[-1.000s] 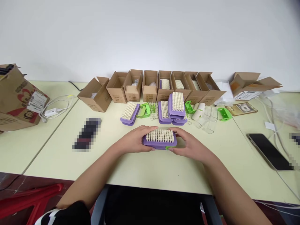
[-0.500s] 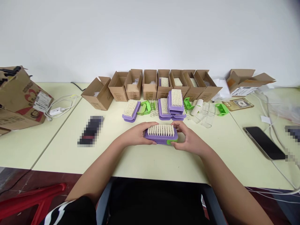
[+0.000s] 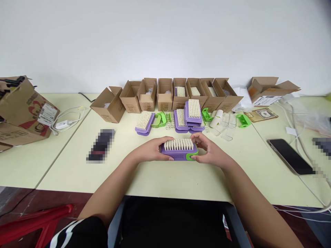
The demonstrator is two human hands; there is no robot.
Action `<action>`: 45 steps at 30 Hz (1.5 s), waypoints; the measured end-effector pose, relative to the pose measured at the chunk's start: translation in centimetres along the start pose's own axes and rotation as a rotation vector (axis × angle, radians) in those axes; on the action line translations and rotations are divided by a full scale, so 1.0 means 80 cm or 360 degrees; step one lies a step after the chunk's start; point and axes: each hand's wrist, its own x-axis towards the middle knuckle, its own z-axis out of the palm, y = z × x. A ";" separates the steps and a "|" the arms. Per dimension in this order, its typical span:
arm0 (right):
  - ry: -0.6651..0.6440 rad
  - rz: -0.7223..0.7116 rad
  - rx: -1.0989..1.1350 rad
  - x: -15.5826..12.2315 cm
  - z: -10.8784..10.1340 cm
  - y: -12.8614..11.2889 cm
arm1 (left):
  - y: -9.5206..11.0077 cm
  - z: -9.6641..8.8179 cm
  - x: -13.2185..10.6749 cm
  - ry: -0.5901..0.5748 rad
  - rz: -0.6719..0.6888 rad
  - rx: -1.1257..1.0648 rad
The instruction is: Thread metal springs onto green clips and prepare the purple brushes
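Note:
A purple scrub brush [image 3: 178, 150] with cream bristles facing up and a green part at its right corner sits between my two hands, just above the pale table [image 3: 181, 179]. My left hand [image 3: 150, 151] grips its left end, fingers wrapped round. At the other end, my right hand [image 3: 210, 151] holds the brush with its fingers curled over the back and its thumb near the green part. Behind it stands a stack of purple brushes [image 3: 190, 117], and a single brush [image 3: 144, 122] lies to the left.
A row of open cardboard boxes [image 3: 165, 93] lines the back of the table. Green handles [image 3: 160, 120], springs [image 3: 168, 119] and clear covers [image 3: 227, 125] lie near the stack. A phone [image 3: 291, 155] and cables are at right, a big carton [image 3: 24, 112] at left.
The brush in my hands has tipped so its front side and green part show more. The camera view has shifted slightly, and both hands kept their grip.

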 end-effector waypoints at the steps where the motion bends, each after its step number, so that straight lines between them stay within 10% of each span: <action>1: -0.0011 0.0003 0.0004 0.000 -0.001 0.000 | 0.001 0.000 0.000 -0.0004 0.0000 -0.0002; 22: 0.0569 0.0070 -0.0190 -0.016 -0.042 0.016 | -0.024 -0.017 -0.004 0.0227 -0.0017 0.0032; 31: 0.0670 0.0385 -0.0893 -0.026 -0.064 0.044 | -0.023 -0.013 -0.004 0.0232 0.0000 0.0033; 45: 0.0624 -0.0167 -0.0879 -0.013 -0.012 0.007 | -0.027 -0.003 0.001 0.0177 0.0035 -0.0291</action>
